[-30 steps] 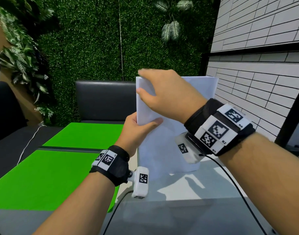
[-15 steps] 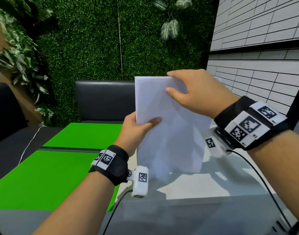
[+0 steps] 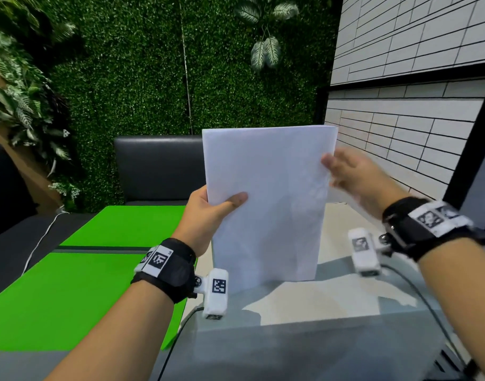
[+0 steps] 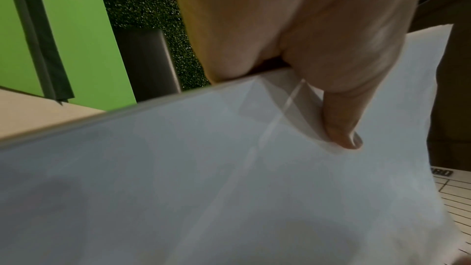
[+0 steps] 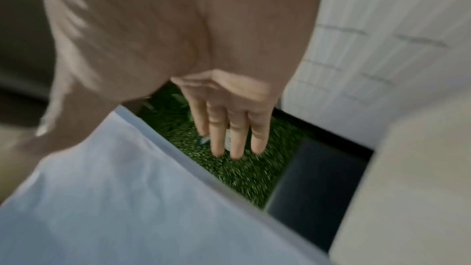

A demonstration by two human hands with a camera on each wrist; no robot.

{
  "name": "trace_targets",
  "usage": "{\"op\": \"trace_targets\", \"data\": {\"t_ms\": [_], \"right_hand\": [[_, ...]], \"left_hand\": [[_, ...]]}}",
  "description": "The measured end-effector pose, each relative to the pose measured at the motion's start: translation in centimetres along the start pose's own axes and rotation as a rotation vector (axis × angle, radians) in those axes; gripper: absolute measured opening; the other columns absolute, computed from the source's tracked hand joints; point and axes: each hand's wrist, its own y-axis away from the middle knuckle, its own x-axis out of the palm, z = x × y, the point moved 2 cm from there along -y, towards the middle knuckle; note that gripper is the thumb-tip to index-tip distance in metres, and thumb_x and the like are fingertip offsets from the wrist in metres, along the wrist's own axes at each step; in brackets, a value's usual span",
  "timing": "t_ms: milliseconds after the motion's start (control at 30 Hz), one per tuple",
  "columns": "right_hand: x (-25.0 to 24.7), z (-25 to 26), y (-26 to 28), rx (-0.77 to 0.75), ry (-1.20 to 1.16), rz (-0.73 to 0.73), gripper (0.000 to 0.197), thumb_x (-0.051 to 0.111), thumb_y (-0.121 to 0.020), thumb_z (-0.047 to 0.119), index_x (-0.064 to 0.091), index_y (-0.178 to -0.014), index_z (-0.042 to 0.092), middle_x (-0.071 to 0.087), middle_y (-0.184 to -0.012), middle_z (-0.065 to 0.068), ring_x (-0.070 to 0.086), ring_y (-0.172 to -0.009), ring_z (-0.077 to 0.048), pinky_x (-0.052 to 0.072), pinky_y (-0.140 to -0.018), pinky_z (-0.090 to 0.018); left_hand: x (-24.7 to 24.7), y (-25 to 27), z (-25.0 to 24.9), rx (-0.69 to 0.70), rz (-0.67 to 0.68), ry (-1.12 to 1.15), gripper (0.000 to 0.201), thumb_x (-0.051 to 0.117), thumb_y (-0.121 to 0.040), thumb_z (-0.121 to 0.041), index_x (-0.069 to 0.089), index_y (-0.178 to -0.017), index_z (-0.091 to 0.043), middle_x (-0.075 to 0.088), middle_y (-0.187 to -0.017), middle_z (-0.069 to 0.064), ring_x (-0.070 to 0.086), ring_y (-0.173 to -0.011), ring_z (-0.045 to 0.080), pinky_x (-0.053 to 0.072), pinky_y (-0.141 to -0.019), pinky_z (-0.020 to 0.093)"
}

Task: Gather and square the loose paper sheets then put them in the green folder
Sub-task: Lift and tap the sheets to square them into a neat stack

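A stack of white paper sheets [image 3: 266,199] stands upright on its bottom edge on the table, its edges nearly flush. My left hand [image 3: 208,213] grips its left edge, thumb on the front face [image 4: 341,120], fingers hidden behind. My right hand [image 3: 348,171] is at the stack's right edge, blurred by motion. In the right wrist view its fingers [image 5: 229,128] are straight and spread just beyond the paper's edge [image 5: 193,166], holding nothing. The green folder [image 3: 79,292] lies open flat on the table to the left of the stack.
The table top [image 3: 304,339] is glossy grey and beige. A black cushioned seat [image 3: 156,166] stands behind it, before a green hedge wall. A white tiled wall [image 3: 401,127] closes the right side. Cables run from both wrist cameras across the table.
My right hand has left the stack's top edge and moved down to its right edge, now with straight fingers. The sheets look more even. The left hand keeps its grip.
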Motion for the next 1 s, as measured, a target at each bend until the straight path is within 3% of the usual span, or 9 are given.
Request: {"op": "trace_targets", "data": {"t_ms": [33,100,200,367,467,567,767,900,1000], "right_hand": [[1.1,-2.0,0.6,0.053,-0.146,0.071,0.102,0.096,-0.048,0.073,0.072,-0.132,0.019,0.078,-0.131,-0.004,0.075,-0.115,-0.017,0.060,-0.103,-0.044],[3.2,-5.1,2.0,0.127,-0.282,0.162,0.071,0.100,-0.059,0.046,0.077,-0.120,0.016,0.081,-0.122,-0.006,0.078,-0.112,-0.023,0.064,-0.093,-0.038],[5.2,-8.2,3.8,0.256,-0.278,0.218,0.040,0.084,-0.079,0.012,0.077,-0.118,0.010,0.083,-0.116,-0.006,0.080,-0.108,-0.020,0.061,-0.100,-0.036],[5.7,-11.1,4.7,0.253,-0.157,0.148,0.062,0.099,-0.062,0.044,0.083,-0.113,0.013,0.084,-0.115,-0.004,0.079,-0.111,-0.022,0.055,-0.106,-0.040],[5.9,-10.8,4.9,0.231,-0.172,0.095,0.045,0.092,-0.071,0.037,0.083,-0.109,0.014,0.085,-0.107,-0.002,0.080,-0.106,-0.023,0.061,-0.091,-0.033],[6.2,-9.9,5.3,0.187,-0.153,0.035,0.036,0.089,-0.083,0.030,0.082,-0.113,0.012,0.085,-0.103,0.005,0.080,-0.101,-0.010,0.059,-0.078,-0.015],[7.5,-7.5,6.1,0.099,-0.172,-0.022,0.024,0.088,-0.088,0.022,0.083,-0.110,0.013,0.085,-0.104,0.002,0.082,-0.099,-0.016,0.063,-0.091,-0.032],[8.4,-8.5,7.8,0.189,-0.131,0.059,0.022,0.088,-0.087,0.028,0.081,-0.106,0.023,0.085,-0.101,0.010,0.080,-0.096,-0.005,0.060,-0.078,-0.014],[9.3,-9.9,8.5,0.302,-0.166,0.013,0.021,0.086,-0.089,0.035,0.081,-0.105,0.021,0.085,-0.102,0.007,0.080,-0.090,-0.004,0.059,-0.072,-0.015]], "left_hand": [[-0.1,-0.1,0.0,0.000,0.005,-0.004,0.032,0.081,-0.094,-0.009,0.076,-0.126,-0.008,0.083,-0.121,0.009,0.080,-0.111,0.029,0.065,-0.093,0.042],[-0.2,-0.2,0.0,0.000,0.010,0.003,0.035,0.081,-0.093,-0.010,0.075,-0.127,-0.006,0.083,-0.121,0.010,0.080,-0.109,0.028,0.065,-0.091,0.041],[-0.3,-0.4,0.1,0.006,0.009,0.011,0.041,0.083,-0.090,-0.013,0.074,-0.129,-0.004,0.082,-0.122,0.011,0.080,-0.108,0.028,0.065,-0.093,0.041],[-0.4,-0.6,0.7,-0.017,0.023,0.000,0.039,0.078,-0.096,-0.011,0.071,-0.133,-0.002,0.081,-0.125,0.013,0.079,-0.108,0.026,0.064,-0.094,0.040],[-0.7,0.0,2.3,-0.088,0.100,-0.097,0.046,0.081,-0.091,-0.012,0.070,-0.136,-0.005,0.079,-0.130,0.012,0.077,-0.118,0.029,0.061,-0.104,0.045],[-1.1,0.9,3.6,-0.123,0.085,-0.177,0.038,0.082,-0.091,-0.003,0.075,-0.129,-0.008,0.082,-0.125,0.008,0.079,-0.112,0.024,0.060,-0.106,0.049],[-1.9,1.7,2.7,-0.018,-0.019,-0.136,0.029,0.082,-0.091,-0.002,0.080,-0.118,-0.012,0.085,-0.115,0.004,0.081,-0.102,0.019,0.065,-0.081,0.032],[-2.6,2.8,3.6,-0.068,-0.003,-0.158,0.032,0.081,-0.091,0.001,0.079,-0.121,-0.010,0.084,-0.118,0.007,0.081,-0.106,0.023,0.065,-0.093,0.040],[-2.7,2.8,4.0,-0.061,-0.037,-0.173,0.032,0.082,-0.090,0.000,0.079,-0.121,-0.011,0.084,-0.117,0.005,0.081,-0.105,0.021,0.066,-0.093,0.040]]}}
